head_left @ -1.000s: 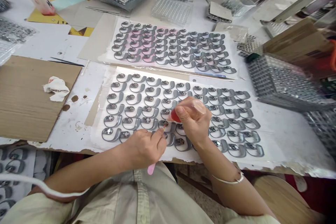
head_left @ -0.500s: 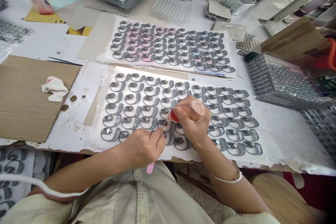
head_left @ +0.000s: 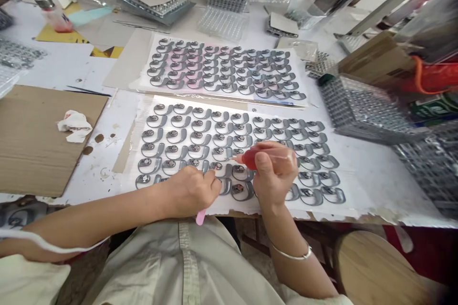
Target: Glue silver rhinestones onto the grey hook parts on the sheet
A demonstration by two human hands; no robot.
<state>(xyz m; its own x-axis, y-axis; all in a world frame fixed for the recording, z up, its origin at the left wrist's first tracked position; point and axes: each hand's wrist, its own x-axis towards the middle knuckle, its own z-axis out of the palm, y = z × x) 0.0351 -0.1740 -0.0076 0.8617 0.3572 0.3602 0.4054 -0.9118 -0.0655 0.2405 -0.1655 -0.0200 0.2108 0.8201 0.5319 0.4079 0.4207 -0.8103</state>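
Note:
My left hand is closed around a thin pink stick, its tip down among the grey hook-shaped pieces in the front row. My right hand grips a small red squeeze bottle with its nozzle pointing left toward a piece near the stick. Both hands rest over the near sheet, which carries rows of grey hook-shaped pieces with metal studs. A second sheet filled with the same pieces lies just behind it.
A brown cardboard panel with a crumpled tissue lies to the left. Clear blister trays stack at the right and along the back. A red-filled bottle stands far left. A wooden stool sits below right.
The view has shifted slightly down and right. My right hand has tilted the red bottle flatter and moved a little right; my left hand stays at the front row.

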